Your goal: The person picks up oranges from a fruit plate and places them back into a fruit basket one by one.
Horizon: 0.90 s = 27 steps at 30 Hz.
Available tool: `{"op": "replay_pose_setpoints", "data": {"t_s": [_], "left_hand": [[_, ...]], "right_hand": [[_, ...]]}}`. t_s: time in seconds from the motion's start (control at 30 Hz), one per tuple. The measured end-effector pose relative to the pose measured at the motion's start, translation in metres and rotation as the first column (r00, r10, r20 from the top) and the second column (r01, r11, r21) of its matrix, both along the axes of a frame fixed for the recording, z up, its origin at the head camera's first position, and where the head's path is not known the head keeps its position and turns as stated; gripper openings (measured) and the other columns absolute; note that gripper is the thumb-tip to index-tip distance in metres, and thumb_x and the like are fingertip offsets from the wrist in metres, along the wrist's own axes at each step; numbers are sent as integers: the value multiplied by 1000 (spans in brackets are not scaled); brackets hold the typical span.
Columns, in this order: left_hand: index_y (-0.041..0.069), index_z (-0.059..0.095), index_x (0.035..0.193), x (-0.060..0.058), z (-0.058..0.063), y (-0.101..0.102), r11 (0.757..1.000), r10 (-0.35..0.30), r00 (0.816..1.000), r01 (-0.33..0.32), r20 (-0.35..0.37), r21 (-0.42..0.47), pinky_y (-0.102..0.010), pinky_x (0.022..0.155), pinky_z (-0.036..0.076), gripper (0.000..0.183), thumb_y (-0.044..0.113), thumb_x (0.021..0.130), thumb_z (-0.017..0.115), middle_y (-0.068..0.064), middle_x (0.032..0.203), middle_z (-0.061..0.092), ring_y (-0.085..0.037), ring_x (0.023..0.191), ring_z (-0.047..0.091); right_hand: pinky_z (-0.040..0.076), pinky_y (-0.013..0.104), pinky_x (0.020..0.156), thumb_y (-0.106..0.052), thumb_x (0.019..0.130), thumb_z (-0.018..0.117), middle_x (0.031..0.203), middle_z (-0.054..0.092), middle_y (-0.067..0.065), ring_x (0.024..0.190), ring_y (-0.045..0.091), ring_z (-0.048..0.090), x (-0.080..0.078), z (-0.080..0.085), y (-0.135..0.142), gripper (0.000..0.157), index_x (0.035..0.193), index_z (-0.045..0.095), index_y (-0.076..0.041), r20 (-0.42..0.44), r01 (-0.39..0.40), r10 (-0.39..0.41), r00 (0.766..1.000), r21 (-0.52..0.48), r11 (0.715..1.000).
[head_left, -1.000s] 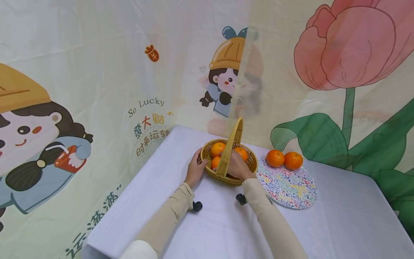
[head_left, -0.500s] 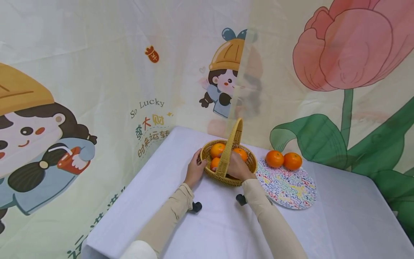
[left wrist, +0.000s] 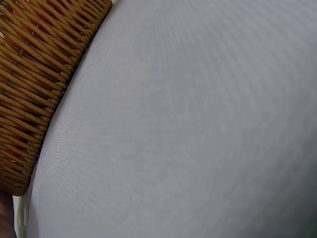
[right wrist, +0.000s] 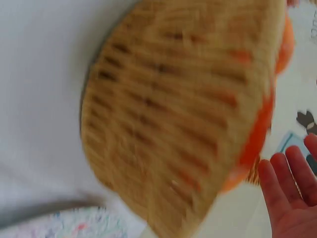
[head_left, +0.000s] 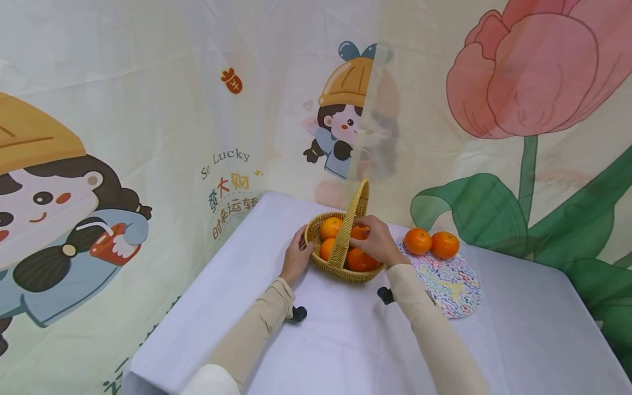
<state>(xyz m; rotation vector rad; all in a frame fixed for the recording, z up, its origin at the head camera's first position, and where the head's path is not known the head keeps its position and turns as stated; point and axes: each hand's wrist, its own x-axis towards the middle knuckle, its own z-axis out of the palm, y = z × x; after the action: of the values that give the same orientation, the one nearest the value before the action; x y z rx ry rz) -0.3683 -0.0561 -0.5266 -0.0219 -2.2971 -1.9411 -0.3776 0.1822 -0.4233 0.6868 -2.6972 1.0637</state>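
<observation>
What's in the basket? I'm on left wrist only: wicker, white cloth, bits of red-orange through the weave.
Observer: From the head view, four oranges show inside the basket.
Operator: Any outside it?
Observer: Yes, two other oranges sit side by side on a patterned plate, on the person's right of the basket.
Operator: Is the right grip curled up?
Observer: No, the right wrist view shows the right grip with its fingers straight.
</observation>
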Motion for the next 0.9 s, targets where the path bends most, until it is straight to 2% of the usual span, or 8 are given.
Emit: {"op": "replay_pose_setpoints", "data": {"t_s": [0.17,0.4,0.53,0.67,0.8,0.9], "left_hand": [[23,34,152,0,0,-1,1000,1,1000,-1,5,1,-39,108,40,61,21,96,55,-5,151,40,-23,133,43],[26,34,152,0,0,-1,1000,7,1000,-7,13,1,-38,108,39,60,23,96,55,-4,151,40,-23,133,43],[27,35,152,1,1,0,1000,13,1000,-13,28,-1,-38,108,39,59,23,96,55,-4,151,40,-22,133,43],[26,35,152,2,1,1,1000,15,999,-15,35,-2,-38,108,39,60,23,96,55,-4,151,40,-22,133,43],[27,35,152,0,0,2,1000,16,999,-16,39,-8,-38,108,39,60,24,95,55,-4,151,40,-22,133,43],[27,35,152,1,1,2,1000,21,999,-20,38,-6,-39,108,40,60,24,95,56,-4,151,40,-22,133,43]], "right_hand": [[53,49,91,-34,82,79,122,56,15,112,36,54,-7,7,20,62,132,57,-4,-37,63,-64,997,-35,997],[46,53,99,-31,85,76,131,50,21,119,37,48,-14,8,51,71,142,45,-3,-68,205,-208,976,-49,978],[35,58,107,-37,87,73,144,40,23,130,40,39,-14,4,72,78,148,36,-4,-17,310,-312,950,-49,949],[26,59,112,-41,88,70,150,35,22,136,42,31,-12,-3,89,83,150,32,-3,28,415,-414,910,-65,907],[27,57,112,-41,88,70,150,34,20,136,40,30,-10,-13,101,82,151,31,-4,86,489,-482,872,-110,865],[30,56,111,-38,89,69,149,35,20,135,39,31,-6,-19,106,80,151,30,-5,125,516,-502,856,-143,845]]}}
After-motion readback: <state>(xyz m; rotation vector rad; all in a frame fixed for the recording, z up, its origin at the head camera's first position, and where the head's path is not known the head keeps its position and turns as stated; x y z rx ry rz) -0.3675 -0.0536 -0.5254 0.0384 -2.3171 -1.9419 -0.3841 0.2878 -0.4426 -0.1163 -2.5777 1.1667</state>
